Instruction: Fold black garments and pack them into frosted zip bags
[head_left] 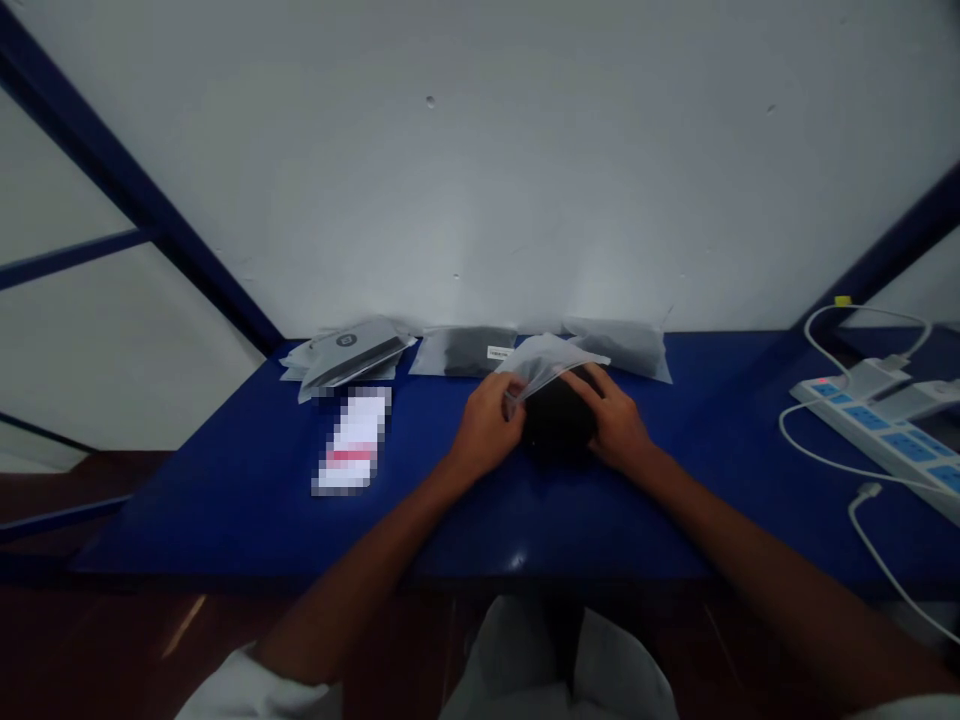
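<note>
Near the middle of the blue table, both hands are at a frosted translucent plastic bag (pixel 546 356) and a dark, soft-looking black item (pixel 559 425). The bag's open edge lies over the far part of the black item, and how much of it is inside I cannot tell. My left hand (pixel 491 422) has its fingers curled on the bag's left edge. My right hand (pixel 619 420) grips the black item's right side, its fingertips by the bag's mouth. The item's exact kind is too dark to make out.
Behind stand two frosted bags with dark contents, one labelled bag (pixel 469 352) and another bag (pixel 626 348). Stacked flat bags (pixel 352 352) lie left, near a blurred-out phone-like object (pixel 354 440). A power strip (pixel 885 430) with white cables (pixel 870 545) is at right. A white wall (pixel 480 180) rises behind.
</note>
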